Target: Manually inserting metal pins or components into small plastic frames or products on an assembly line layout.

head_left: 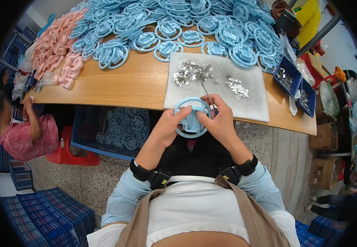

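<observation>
Left hand (167, 125) and right hand (219, 121) both clamped on a blue plastic wheel (192, 117), right fingers possibly pinching thin tweezers (206, 92), above a white mat (215, 88).

We see two brown cardboard boxes (324, 137) (321, 173) on the floor right of the table (116, 84).

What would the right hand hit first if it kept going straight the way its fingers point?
The right hand points up-left, already on the blue steering-wheel part. Past that, likely the left hand's fingers on the opposite rim; depth is unclear from this view.
</observation>
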The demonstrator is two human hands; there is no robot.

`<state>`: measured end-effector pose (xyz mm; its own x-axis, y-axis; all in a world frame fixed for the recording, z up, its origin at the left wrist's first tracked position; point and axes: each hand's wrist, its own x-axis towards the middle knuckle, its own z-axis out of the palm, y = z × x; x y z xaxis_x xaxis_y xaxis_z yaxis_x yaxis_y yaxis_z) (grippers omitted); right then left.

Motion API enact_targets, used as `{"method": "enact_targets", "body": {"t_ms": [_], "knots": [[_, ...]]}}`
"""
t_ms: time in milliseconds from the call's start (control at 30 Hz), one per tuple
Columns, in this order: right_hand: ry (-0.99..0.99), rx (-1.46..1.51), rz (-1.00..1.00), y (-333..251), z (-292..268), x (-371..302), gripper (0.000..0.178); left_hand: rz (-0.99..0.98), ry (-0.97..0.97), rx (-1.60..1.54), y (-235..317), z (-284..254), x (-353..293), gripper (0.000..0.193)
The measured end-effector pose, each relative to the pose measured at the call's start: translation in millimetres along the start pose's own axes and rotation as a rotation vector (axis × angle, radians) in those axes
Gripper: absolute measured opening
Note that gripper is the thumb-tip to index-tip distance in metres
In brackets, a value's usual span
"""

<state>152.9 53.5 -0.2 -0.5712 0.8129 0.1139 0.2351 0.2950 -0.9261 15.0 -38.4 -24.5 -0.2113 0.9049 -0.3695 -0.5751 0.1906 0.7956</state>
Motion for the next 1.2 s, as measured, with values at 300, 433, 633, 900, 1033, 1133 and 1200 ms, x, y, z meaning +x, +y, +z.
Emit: {"method": "enact_targets", "body": {"t_ms": [300,433,633,900,1033,1133,1200], "knots": [[-0.045,0.005,0.025,7.2,5.1,-5.7,0.037,-0.078,0.03,-0.025,-0.1,2.0,-7.9,0.032],[-0.055,0.008,0.019,4.2,6.3,-5.3,0.037,-0.046,0.075,0.001,-3.0,2.3,-9.4,0.03],[-0.047,-0.062,-0.1,-6.0,8.2,-1.7,0.036,0.148,0.127,-0.043,-2.5,4.6,-12.2,0.027],[-0.109,0.356,-0.049,13.4,3.6,21.5,0.031,0.385,0.248,0.133,8.9,-35.2,-33.3,0.026],[-0.008,0.735,0.174,7.8,-29.5,48.5,0.02,0.473,0.578,0.21,11.0,-97.5,-57.2,0.025],[0.026,0.906,0.202,7.8,-44.2,61.2,0.013,0.461,0.76,0.222,6.1,-153.0,-63.1,0.024],[0.052,0.963,0.197,6.3,-45.3,69.1,0.012,0.439,0.87,0.257,0.0,-185.9,-65.2,0.023]]}}
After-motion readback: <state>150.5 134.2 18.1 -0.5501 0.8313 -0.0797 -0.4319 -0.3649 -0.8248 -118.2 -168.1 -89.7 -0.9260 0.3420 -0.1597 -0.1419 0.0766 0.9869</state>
